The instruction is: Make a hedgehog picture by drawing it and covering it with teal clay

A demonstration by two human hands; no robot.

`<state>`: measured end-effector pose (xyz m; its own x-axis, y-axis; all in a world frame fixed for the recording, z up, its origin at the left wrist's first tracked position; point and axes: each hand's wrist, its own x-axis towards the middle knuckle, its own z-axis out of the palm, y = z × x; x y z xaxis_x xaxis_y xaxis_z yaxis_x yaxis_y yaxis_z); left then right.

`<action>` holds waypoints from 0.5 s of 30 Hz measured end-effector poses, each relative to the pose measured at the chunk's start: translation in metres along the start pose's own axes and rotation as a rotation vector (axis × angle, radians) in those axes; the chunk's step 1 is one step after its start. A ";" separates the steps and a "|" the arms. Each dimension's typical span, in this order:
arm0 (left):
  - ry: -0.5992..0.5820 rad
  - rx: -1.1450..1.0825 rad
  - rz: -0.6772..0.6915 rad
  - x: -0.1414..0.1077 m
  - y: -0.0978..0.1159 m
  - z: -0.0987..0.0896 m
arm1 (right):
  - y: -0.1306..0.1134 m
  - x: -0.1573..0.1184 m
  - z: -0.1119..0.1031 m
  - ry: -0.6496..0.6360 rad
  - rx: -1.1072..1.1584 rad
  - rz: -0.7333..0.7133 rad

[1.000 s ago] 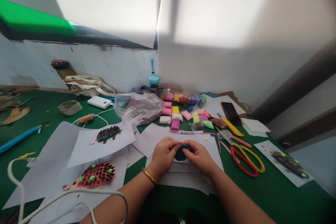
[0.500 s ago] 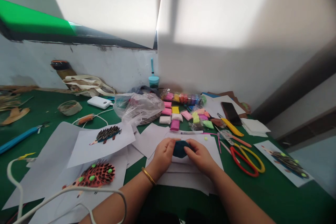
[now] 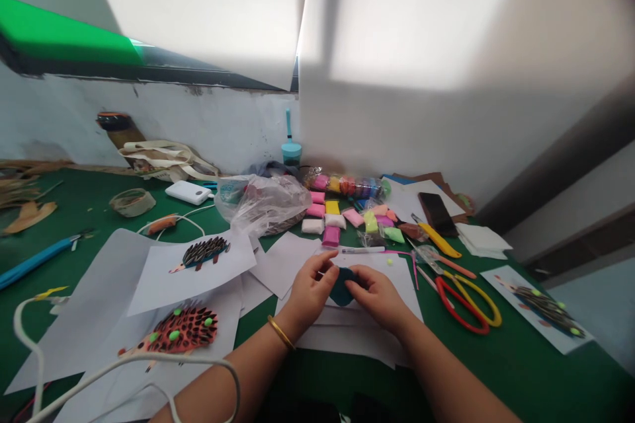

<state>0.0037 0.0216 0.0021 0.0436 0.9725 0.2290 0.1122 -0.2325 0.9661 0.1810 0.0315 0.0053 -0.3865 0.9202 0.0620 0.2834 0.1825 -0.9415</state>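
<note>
A flattened piece of dark teal modelling clay is between my two hands, above white paper sheets. My left hand, with a gold bangle at the wrist, pinches its left edge between thumb and fingers. On the other side my right hand grips the right edge, thumb on the near face. The fingers behind the clay are partly hidden. Just beyond the hands lies a white pen, and a small pale green clay ball rests on the paper.
Bagged coloured clay lies behind the hands, beside a crumpled plastic bag. Red-handled scissors, a yellow cutter and a phone are at right. Hedgehog pictures lie left, near a white cable.
The clay has turned in my hands and now looks narrower and pointed toward me. My left fingers have lifted and shifted their hold; the right hand stays nearly in place.
</note>
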 end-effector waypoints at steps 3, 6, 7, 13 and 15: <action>-0.024 0.095 0.017 0.001 0.002 -0.001 | 0.000 0.000 0.000 -0.011 -0.064 -0.020; -0.001 0.051 -0.042 0.002 0.002 -0.001 | 0.000 0.000 0.000 0.013 -0.042 -0.029; 0.003 0.023 -0.057 0.002 0.001 -0.001 | 0.001 0.001 0.000 0.023 -0.029 -0.024; -0.026 0.067 0.014 0.002 -0.005 -0.001 | 0.003 0.001 -0.002 0.003 -0.055 -0.042; 0.007 0.066 -0.018 0.002 -0.006 0.000 | 0.003 0.001 -0.003 0.003 -0.040 -0.043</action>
<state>0.0030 0.0253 -0.0027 0.0343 0.9765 0.2130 0.1783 -0.2156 0.9601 0.1837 0.0338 0.0036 -0.3967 0.9122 0.1026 0.3019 0.2352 -0.9239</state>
